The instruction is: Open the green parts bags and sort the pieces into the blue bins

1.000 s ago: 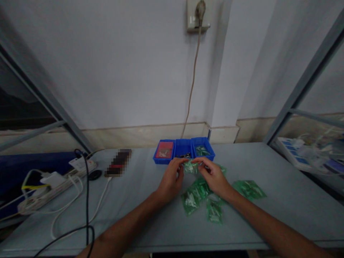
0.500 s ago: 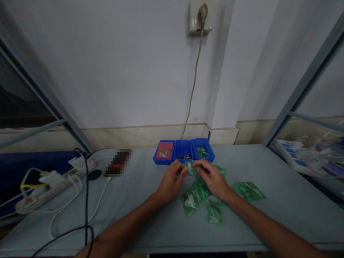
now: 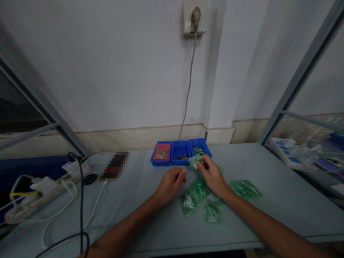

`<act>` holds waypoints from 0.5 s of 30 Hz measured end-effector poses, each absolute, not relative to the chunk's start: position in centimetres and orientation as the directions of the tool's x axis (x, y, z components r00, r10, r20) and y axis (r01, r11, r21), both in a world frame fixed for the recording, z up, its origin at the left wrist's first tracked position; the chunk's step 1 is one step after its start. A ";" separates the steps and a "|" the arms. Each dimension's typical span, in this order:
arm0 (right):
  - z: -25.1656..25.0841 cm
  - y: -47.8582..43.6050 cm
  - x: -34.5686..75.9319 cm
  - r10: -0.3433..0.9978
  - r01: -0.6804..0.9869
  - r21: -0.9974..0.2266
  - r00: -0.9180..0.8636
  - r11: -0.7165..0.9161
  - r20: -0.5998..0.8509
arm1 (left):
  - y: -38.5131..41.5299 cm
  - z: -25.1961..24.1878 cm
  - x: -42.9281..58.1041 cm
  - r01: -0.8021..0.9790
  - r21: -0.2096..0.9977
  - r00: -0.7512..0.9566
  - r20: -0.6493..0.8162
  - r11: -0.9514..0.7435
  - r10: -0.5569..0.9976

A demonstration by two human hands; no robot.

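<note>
My right hand (image 3: 213,174) pinches a small green bag (image 3: 195,160) and holds it just in front of the right blue bin (image 3: 206,147). My left hand (image 3: 170,184) rests on the grey table (image 3: 139,211) with its fingers curled and nothing visible in them. Several more green bags (image 3: 197,193) lie on the table below and right of my hands. Three blue bins stand in a row: the left bin (image 3: 161,154) has a red lining, the middle bin (image 3: 180,154) holds small dark parts, the right one holds green bags.
A power strip (image 3: 48,186) with white and black cables (image 3: 80,200) lies at the table's left. A dark blurred object (image 3: 114,166) sits left of the bins. A cord (image 3: 188,89) runs up the wall to a socket. Metal frame bars stand on both sides.
Both hands held the green bag together before. My left hand has let go and dropped back to the table; my right hand carried the bag forward toward the right blue bin.
</note>
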State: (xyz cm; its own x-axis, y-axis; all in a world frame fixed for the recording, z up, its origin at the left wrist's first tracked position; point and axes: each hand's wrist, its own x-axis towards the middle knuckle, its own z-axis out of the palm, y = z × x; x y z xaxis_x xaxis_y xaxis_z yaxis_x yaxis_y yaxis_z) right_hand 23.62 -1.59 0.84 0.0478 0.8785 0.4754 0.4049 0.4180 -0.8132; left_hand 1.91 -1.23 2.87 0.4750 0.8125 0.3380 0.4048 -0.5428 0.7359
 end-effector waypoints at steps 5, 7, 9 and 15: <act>0.0 0.1 25.1 0.847 0.288 -0.886 0.294 0.364 0.443 | -2.1 3.3 1.9 0.382 0.529 0.708 0.359 -0.758 0.608; 0.2 0.3 25.4 0.827 0.277 -0.881 0.322 0.384 0.462 | -2.4 3.2 2.0 0.377 0.476 0.753 0.342 -0.795 0.562; 0.5 0.2 25.5 0.816 0.285 -0.873 0.326 0.397 0.477 | -2.4 3.1 2.1 0.397 0.454 0.767 0.314 -0.798 0.560; 0.5 0.3 25.6 0.869 0.297 -0.887 0.245 0.354 0.429 | -1.6 2.3 2.0 0.457 0.442 0.741 0.290 -0.772 0.605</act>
State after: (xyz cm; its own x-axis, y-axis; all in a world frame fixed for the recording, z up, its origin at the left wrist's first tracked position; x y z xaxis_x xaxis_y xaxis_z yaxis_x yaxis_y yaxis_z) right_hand 25.63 0.25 0.48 0.2452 0.8692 0.4295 0.2971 0.3543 -0.8867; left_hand 2.01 -1.60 2.25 0.7414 0.6051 0.2901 0.4567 -0.7718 0.4425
